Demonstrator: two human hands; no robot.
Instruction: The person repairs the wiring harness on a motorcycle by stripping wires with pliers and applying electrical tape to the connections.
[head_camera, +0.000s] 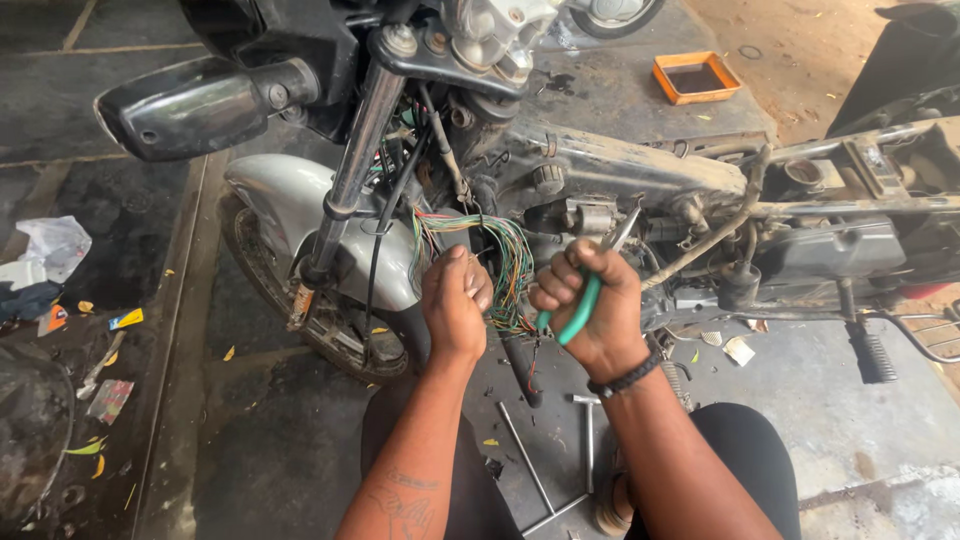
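Centre of frame: left hand (456, 300) closed in a fist, pinching strands of the multicoloured wire bundle (508, 262). Right hand (590, 305) wrapped tight around green-handled pliers (585, 290), metal tip pointing up-right toward the stripped motorcycle frame (640, 170). Bundle hanging between fork tube (355, 160) and engine. Lower centre: T-handle wrenches (585, 440) on the concrete floor. Top right: orange tray (696, 77).
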